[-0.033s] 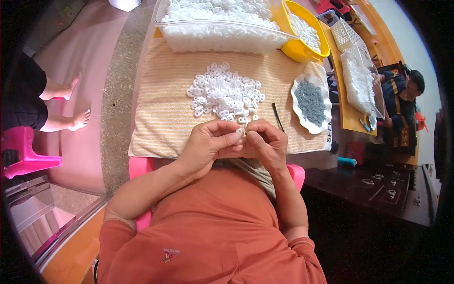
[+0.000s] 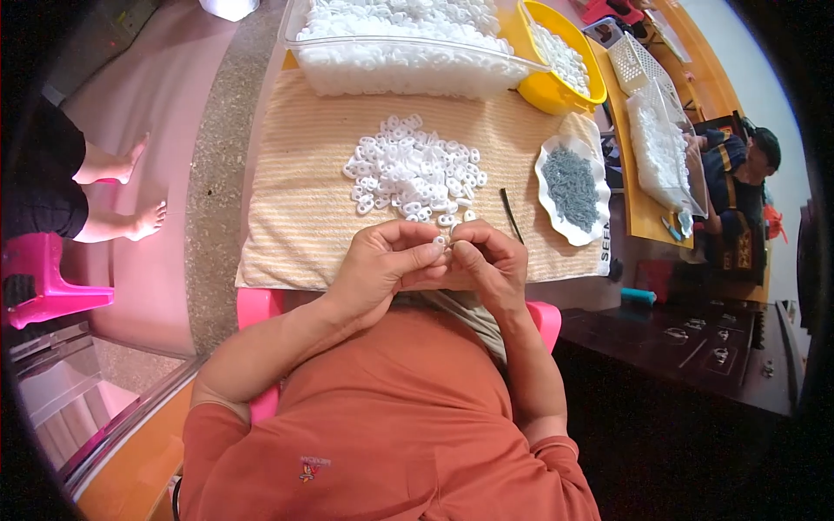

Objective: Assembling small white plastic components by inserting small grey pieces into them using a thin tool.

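Between thumb and forefinger, my left hand point(image 2: 380, 267) pinches a small white two-holed plastic piece point(image 2: 440, 240). Close against it, my right hand point(image 2: 493, 267) is closed in a pinch at the piece's right side; whatever its fingertips hold is too small to make out. Just beyond both hands, a loose heap of matching white plastic pieces point(image 2: 413, 169) lies on a striped yellow towel point(image 2: 295, 191). To the right, a white scalloped dish point(image 2: 545, 204) holds many small grey parts point(image 2: 572, 187). A thin black strip point(image 2: 511, 214) rests on the towel between heap and dish.
A clear bin point(image 2: 391, 74) full of white pieces stands at the back, beside a yellow basin point(image 2: 543, 94). Another person point(image 2: 738, 174) sits far right near a second clear bin point(image 2: 660, 161). Someone's bare feet point(image 2: 143, 221) and a pink stool point(image 2: 52, 278) are at left.
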`<state>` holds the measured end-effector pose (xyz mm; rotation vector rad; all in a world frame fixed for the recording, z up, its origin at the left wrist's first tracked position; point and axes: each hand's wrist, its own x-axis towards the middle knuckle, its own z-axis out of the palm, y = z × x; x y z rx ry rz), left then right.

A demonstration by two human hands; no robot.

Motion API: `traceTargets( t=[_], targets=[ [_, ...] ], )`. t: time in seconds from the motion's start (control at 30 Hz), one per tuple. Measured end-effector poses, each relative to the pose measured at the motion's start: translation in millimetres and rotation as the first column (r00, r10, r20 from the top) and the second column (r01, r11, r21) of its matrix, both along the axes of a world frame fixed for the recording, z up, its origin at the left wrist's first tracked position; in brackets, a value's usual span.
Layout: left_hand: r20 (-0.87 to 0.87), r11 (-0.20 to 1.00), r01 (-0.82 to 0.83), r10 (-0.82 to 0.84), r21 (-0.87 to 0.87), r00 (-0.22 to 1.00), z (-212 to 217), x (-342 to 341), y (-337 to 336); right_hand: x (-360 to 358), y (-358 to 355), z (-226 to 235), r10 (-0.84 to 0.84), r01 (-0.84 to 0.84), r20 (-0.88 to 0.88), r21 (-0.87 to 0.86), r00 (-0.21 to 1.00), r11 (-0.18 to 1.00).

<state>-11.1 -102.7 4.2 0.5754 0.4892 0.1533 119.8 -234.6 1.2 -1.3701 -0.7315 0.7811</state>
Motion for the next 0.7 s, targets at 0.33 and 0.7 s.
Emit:
traceTargets(
  t=[0.33,0.7],
  targets=[
    [0.011,1.000,-0.021,0.020,0.011,1.000,-1.0,1.0,-0.9,-4.6,1.3,-4.5,-0.022,0.022,0.013,-0.005,1.000,1.000],
    [0.001,1.000,-0.023,0.023,0.017,1.000,-0.3,1.0,-1.6,-8.5,1.1,-4.7,-0.051,0.050,-0.028,-0.040,0.998,0.998]
  ],
)
